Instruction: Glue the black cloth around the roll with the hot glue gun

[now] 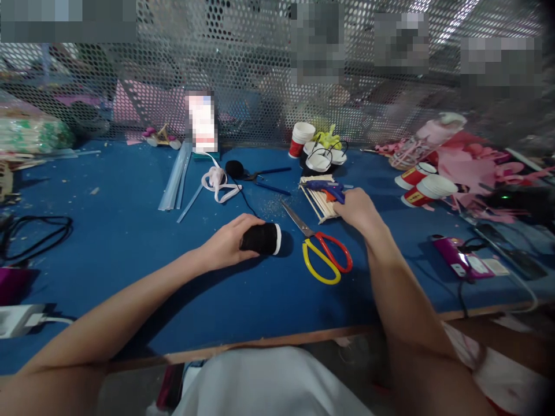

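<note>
Both hands are seen over the blue table (108,231). One black-wrapped roll (262,238) is grasped on its side by the left hand (228,242), just left of the one pair of red-and-yellow scissors (323,251). One blue glue gun (328,189) is gripped by the right hand (359,211), beyond the scissors, over one bundle of wooden sticks (319,202). Three red paper cups are counted behind the scissors.
</note>
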A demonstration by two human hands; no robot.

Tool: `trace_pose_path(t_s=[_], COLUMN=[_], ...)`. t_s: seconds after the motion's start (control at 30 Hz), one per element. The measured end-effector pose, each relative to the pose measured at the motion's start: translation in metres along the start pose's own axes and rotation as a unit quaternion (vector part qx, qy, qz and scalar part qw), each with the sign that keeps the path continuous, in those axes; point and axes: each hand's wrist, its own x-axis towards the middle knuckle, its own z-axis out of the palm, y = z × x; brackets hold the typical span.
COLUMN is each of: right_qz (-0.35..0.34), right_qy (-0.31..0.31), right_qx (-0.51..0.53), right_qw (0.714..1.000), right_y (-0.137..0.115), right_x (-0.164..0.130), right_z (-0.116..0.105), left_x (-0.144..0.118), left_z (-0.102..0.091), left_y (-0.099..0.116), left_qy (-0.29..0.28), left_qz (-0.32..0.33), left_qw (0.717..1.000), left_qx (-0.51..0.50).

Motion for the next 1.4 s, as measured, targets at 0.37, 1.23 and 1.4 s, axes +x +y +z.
trace_pose_path(t_s=[0.37, 1.23, 1.4], right_qz=[0.084, -0.021, -0.022], right_qy=[0.014, -0.179, -0.173], right_qx=[0.386, 0.297, 0.253], right_qw=[0.919, 0.938, 0.952], right_y=[-0.030, -0.076, -0.080], right_x=[-0.027, -0.081, -0.083], right_z=[-0.023, -0.025, -0.034], left_x=[0.002, 0.004, 0.003], left_z=[-0.006, -0.009, -0.009], left_y=[-0.002, -0.014, -0.016], left_qy=[0.036, 0.025, 0.026], left_qz=[-0.020, -0.002, -0.006], left_qw=[0.999, 0.999, 0.999], left_qx=[-0.024, 0.037, 0.033])
